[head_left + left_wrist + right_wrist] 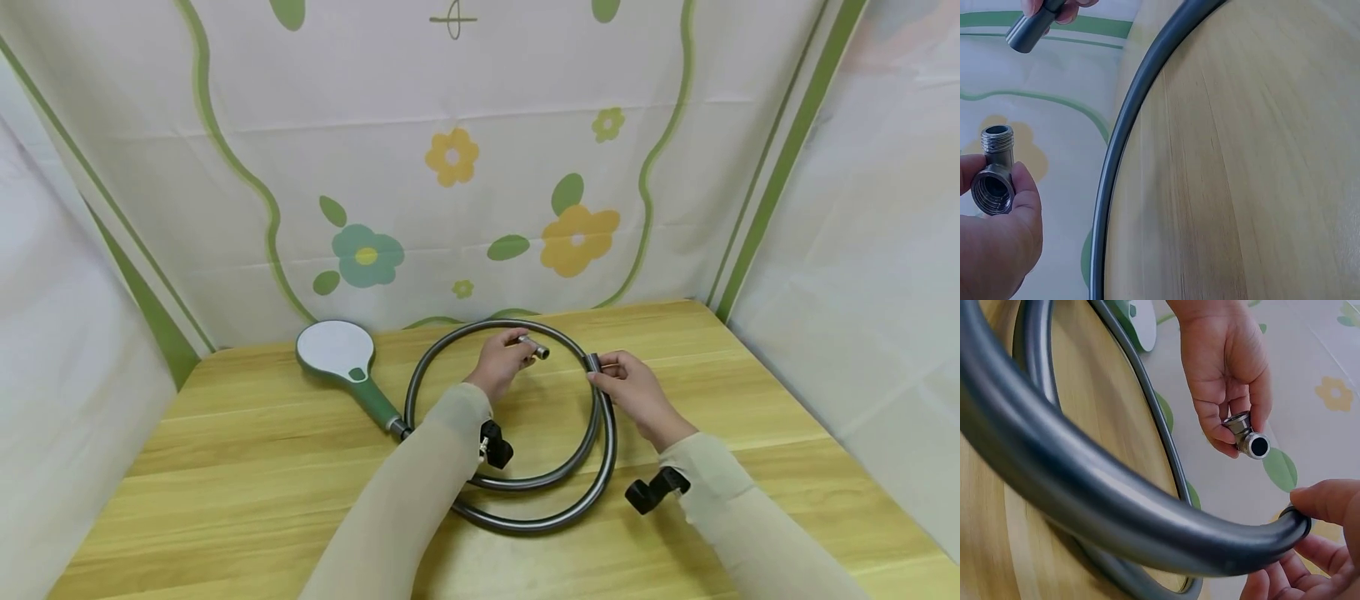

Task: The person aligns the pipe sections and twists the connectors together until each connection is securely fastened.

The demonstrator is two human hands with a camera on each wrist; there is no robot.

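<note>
My left hand (498,364) pinches a small metal pipe fitting (999,167) between thumb and fingers. The left wrist view shows male threads on its upper end and a wide threaded opening facing the camera. Opposite it, my right hand (637,393) grips the end of a dark grey shower hose (611,454) just below its cylindrical end nut (1030,30). Fitting and nut are held apart, with a short gap between. The hose loops round on the wooden table, and its other end meets the green handle of a shower head (335,346) lying at the left.
The wooden table (247,467) ends at a white cloth backdrop (510,92) printed with flowers, close behind the hose loop. White cloth side walls (862,275) stand at left and right. A small black device (656,490) sits on each wrist.
</note>
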